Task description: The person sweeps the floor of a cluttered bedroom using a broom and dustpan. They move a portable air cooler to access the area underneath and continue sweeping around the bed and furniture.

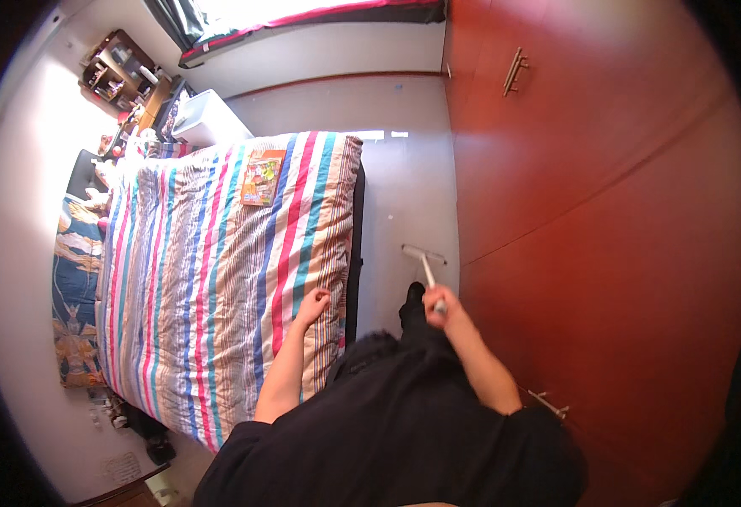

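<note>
My right hand (441,305) grips the pale handle of a T-shaped tool (428,269), which looks like a wide sticky roller. Its head, with dark ends, points down towards the grey floor (402,196); whether it touches the floor cannot be told. My left hand (312,307) appears over the near edge of the bed, fingers loosely curled and a small gap by the thumb. Nothing shows in it. Beneath it spreads a striped quilt (218,266) in pink, teal, blue and beige. An orange illustrated book or packet (262,178) lies on the quilt farther off.
Reddish-brown wardrobe doors (573,253) with metal handles (515,71) rise along the right. A narrow floor strip runs between them and the bed; my dark-shod foot (414,295) is there. Beyond the bed are a white cabinet (212,120), a shelf unit (118,71) and a windowsill (319,14).
</note>
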`<state>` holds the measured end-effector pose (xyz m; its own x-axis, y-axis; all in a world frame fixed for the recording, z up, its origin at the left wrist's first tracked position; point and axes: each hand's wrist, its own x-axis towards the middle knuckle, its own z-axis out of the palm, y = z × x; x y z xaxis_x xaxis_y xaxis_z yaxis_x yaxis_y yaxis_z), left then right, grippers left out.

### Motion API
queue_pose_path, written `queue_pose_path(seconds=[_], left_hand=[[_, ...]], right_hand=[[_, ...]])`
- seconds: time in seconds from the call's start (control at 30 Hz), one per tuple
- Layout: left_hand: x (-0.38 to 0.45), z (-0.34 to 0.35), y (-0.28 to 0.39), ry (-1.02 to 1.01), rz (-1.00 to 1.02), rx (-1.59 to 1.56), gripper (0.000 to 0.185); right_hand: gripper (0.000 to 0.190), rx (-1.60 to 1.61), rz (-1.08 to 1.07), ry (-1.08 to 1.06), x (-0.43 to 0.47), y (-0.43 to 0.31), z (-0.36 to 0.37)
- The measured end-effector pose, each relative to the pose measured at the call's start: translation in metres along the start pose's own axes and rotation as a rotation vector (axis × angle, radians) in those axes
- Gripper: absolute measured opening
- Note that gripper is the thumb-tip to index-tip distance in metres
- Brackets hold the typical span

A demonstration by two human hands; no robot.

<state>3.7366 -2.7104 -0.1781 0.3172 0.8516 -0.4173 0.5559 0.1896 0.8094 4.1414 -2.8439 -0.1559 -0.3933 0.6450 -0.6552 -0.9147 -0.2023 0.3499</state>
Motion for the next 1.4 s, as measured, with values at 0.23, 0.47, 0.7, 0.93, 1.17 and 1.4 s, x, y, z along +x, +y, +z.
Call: queue_pose_path(seconds=[0.23, 0.47, 0.7, 0.93, 1.17, 1.4], left_hand=[[-0.047, -0.046, -0.067, -0.073, -0.956, -0.315, 0.020], [0.091, -0.038, -0.033, -0.071, -1.058, -0.431, 0.024], [0.453, -0.147, 0.037, -0.042, -0.453, -0.029, 0.033], [0.729, -0.210, 0.303, 0.177, 0.028, -0.197, 0.023], [0.785, -0.197, 0.263, 0.196, -0.076, -0.167, 0.022], [0.685, -0.187, 0.194, -0.070, -0.820, -0.212, 0.022]], right_hand=[[0.021, 0.059, -0.027, -0.031, 0.099, -0.118, 0.238], [0.018, -0.179, -0.122, 0.103, 0.170, -0.210, 0.323], [0.020, 0.044, 0.085, -0.004, 0.237, -0.286, 0.426], [0.018, 0.167, 0.035, 0.055, 0.313, -0.354, 0.539], [0.007, -0.247, 0.118, 0.225, 0.444, -0.413, 0.668], [0.019, -0.483, 0.260, 0.245, 0.546, -0.480, 0.859]])
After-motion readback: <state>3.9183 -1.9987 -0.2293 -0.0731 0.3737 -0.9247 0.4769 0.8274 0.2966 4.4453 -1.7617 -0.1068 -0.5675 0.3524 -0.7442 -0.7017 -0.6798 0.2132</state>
